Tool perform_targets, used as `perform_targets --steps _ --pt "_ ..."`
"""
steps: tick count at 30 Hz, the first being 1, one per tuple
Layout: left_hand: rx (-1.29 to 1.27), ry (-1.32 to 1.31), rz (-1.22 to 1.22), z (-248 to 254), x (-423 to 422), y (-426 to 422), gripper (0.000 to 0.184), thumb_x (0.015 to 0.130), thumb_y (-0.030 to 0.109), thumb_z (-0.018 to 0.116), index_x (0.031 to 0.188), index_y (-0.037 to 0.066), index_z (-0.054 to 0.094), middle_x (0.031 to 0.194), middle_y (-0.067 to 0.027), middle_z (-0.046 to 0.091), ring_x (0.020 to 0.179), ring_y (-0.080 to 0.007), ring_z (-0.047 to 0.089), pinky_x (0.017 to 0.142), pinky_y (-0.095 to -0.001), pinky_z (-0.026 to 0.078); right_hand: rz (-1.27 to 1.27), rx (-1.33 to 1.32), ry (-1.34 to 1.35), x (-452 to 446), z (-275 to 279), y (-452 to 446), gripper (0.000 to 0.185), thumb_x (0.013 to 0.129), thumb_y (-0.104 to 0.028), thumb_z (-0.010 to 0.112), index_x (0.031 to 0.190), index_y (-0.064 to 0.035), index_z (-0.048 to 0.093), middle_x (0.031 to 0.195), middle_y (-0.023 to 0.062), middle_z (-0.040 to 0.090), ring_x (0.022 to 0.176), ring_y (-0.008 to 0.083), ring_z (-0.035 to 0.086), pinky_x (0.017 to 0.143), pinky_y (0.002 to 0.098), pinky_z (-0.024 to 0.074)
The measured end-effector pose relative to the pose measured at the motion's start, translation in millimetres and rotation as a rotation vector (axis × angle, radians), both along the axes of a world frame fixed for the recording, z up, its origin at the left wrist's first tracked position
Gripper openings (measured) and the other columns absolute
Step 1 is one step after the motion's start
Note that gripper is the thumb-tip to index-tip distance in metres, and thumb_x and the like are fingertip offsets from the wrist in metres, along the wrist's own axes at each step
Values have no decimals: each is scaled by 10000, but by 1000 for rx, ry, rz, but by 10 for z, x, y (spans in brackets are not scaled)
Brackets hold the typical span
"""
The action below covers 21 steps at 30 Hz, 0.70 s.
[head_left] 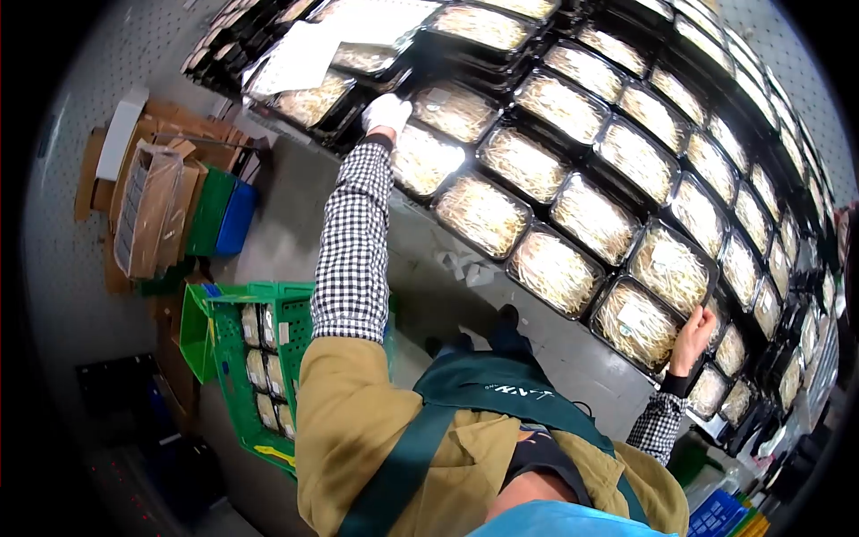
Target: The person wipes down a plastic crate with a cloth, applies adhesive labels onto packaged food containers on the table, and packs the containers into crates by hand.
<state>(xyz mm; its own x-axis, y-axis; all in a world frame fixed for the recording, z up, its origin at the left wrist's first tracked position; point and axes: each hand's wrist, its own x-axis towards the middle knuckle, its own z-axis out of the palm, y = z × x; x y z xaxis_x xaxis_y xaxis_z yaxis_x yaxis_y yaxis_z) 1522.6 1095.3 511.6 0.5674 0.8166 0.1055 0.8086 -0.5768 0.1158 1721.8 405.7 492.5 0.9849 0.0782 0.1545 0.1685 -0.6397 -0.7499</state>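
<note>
My left hand (pixel 387 115), in a white glove, is at the left end of the front rows, its fingers curled against the edge of a black tray (pixel 426 161) with a clear, shiny top. Bare at the fingertips, my right hand (pixel 693 340) grips the right-hand edge of another black tray (pixel 635 324) at the near corner. Both trays hold pale thin strands that look like bean sprouts. Between my hands runs a row of the same trays, among them a middle tray (pixel 555 270). The undersides of the gripped trays are hidden.
Many more stacked trays (pixel 640 161) spread away to the right. White paper sheets (pixel 300 58) lie on trays at the upper left. A green crate (pixel 234 394) with packed trays stands on the floor (pixel 420 268) at my left. Beyond it are cardboard (pixel 148 210) and a blue bin (pixel 237 217).
</note>
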Motion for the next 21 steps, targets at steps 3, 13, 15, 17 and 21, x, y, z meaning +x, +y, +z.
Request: perform_targets --steps 3,13,15,17,21 --pt "-114 -146 -39 363 -7 -253 471 812 475 524 800 38 700 799 -213 649 789 -372 629 721 -447 482 88 -155 -173 -35 548 220 255 962 -215 490 1041 28 493 889 127 575 778 189 541 709 306 445" --pt "77 -678 115 1425 -2263 -1398 271 804 310 589 828 41 569 667 -161 616 643 -342 627 626 -424 495 571 -245 -463 -1014 1849 1814 326 969 -258 488 1143 17 500 1012 182 614 884 261 602 764 331 474" --pt "104 -893 253 1459 -3324 -1613 240 802 260 623 886 37 590 677 -144 624 643 -289 637 606 -384 498 795 -176 -392 -1555 1872 2436 310 973 -245 482 1135 19 496 1018 167 602 903 236 580 796 319 459" --pt "315 -997 378 1277 -4410 -1782 203 781 139 670 932 17 608 688 -84 622 610 -153 597 561 -290 480 1083 27 -239 -2173 1618 3172 281 967 -221 495 1126 10 502 1023 125 570 962 196 534 842 289 424" --pt "452 -985 893 1099 -6409 -2508 158 826 105 618 952 11 593 742 -61 595 642 -135 534 615 -285 460 1599 18 -67 -4147 1429 4539 307 949 -207 504 1153 21 522 999 107 577 896 168 533 815 275 427"
